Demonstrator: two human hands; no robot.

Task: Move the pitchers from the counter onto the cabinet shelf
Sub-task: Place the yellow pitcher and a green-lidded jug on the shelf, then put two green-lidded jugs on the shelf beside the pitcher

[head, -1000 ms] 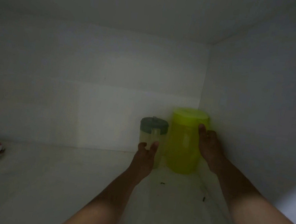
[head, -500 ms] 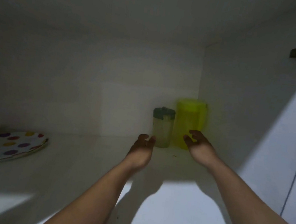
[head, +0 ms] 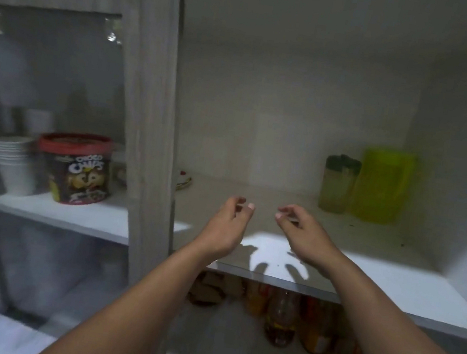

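Both hands, left point(head: 227, 223) and right point(head: 303, 233), hover loose and empty above the shelf point(head: 377, 273); both pitchers, green-lidded point(head: 338, 186) and yellow-green point(head: 384, 186), stand touching at its back.

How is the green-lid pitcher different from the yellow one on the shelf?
The clear pitcher is narrower and shorter than the yellow-green pitcher. The clear pitcher has a dark green lid; the yellow-green pitcher is one bright colour all over. Both stand upright, side by side, at the back right of the shelf.

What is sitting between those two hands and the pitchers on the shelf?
Nothing visible. Only bare shelf lies between the left hand, the right hand and the small pitcher and green pitcher in the back right corner.
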